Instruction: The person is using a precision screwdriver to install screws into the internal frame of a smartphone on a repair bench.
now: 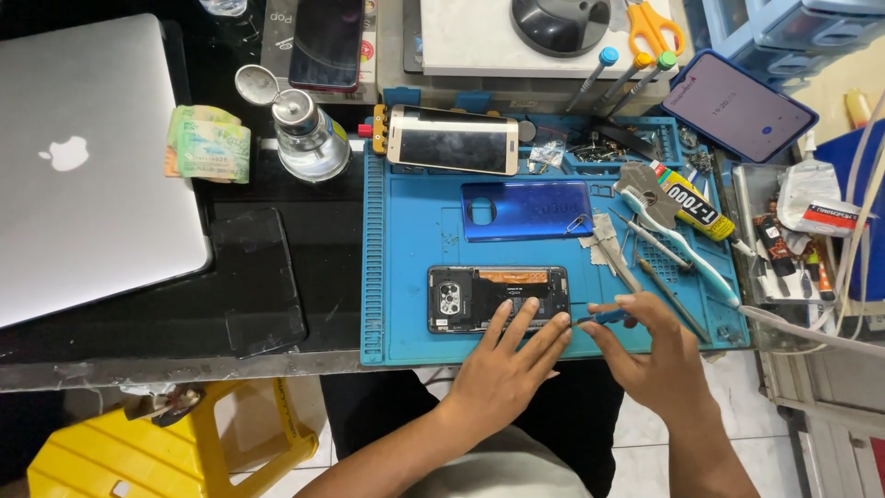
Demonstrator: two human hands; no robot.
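An opened black phone (479, 297) lies back-up on the blue repair mat (415, 231), its inner boards showing. My left hand (512, 369) rests flat with fingertips on the phone's right end. My right hand (650, 355) pinches a small blue-handled tool (604, 318) whose tip points at the phone's right edge. The phone's blue back cover (525, 210) lies just above it on the mat.
A gold-framed phone (454, 140) sits at the mat's top. Tweezers, a toothbrush (682, 249) and a glue tube (696, 205) lie to the right. A closed silver laptop (88, 166), a glass bottle (309, 138), banknotes (210, 143) and a yellow stool (166, 443) are on the left.
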